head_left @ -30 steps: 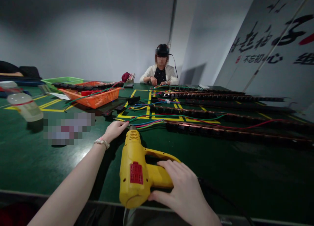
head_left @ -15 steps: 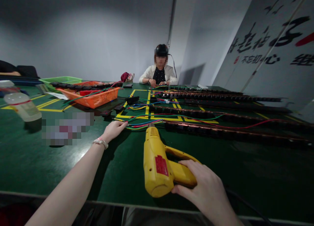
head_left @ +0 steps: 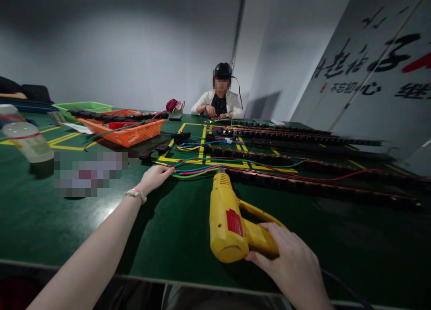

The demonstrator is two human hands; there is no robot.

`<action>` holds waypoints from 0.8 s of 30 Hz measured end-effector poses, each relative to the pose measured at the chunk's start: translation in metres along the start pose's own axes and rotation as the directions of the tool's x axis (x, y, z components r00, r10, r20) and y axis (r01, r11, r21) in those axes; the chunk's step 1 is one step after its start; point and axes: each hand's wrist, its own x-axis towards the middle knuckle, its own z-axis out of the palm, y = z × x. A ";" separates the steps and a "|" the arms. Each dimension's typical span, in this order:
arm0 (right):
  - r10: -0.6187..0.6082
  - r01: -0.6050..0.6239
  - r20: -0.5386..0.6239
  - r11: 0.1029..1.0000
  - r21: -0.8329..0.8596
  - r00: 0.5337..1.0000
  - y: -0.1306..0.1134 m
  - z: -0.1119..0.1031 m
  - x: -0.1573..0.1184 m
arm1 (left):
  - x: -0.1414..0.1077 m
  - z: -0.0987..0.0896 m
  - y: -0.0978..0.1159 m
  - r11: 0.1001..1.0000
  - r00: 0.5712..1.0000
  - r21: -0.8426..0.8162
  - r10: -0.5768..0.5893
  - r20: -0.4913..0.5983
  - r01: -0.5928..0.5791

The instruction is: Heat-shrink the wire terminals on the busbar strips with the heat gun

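Observation:
My right hand (head_left: pixel 289 260) is wrapped round the handle of a yellow heat gun (head_left: pixel 226 220). The gun's nozzle points away from me, close to where coloured wires (head_left: pixel 197 170) meet the end of a long black strip with copper edges (head_left: pixel 296 183). Pinched in the fingers of my left hand (head_left: pixel 156 177) are the left ends of those wires, just above the green table. The wires run to the right, in blue, red, green and yellow. My left fingertips partly hide the wire ends.
Several similar strips (head_left: pixel 283 133) lie farther back. An orange basket (head_left: pixel 134 135) and a green basket (head_left: pixel 101 106) stand at left, near a bottle (head_left: pixel 30 141) and a blurred-out item (head_left: pixel 90 174). Across the green table (head_left: pixel 161 238) sits a co-worker (head_left: pixel 218 103). Yellow tape marks its top.
The heat gun has moved to the right in my right hand, its nozzle shifting along the wires to the strip's end. My left hand keeps its hold on the wires.

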 end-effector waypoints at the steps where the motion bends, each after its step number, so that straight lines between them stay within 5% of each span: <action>1: -0.008 0.008 -0.014 1.000 -0.009 1.000 -0.002 0.001 -0.001 | 0.000 0.000 0.000 1.000 1.000 -0.002 -0.002 0.000 0.002; 24: -0.218 0.224 -0.140 0.974 0.025 0.966 -0.065 0.009 -0.008 | 0.001 0.002 0.000 1.000 1.000 -0.004 -0.017 -0.013 0.017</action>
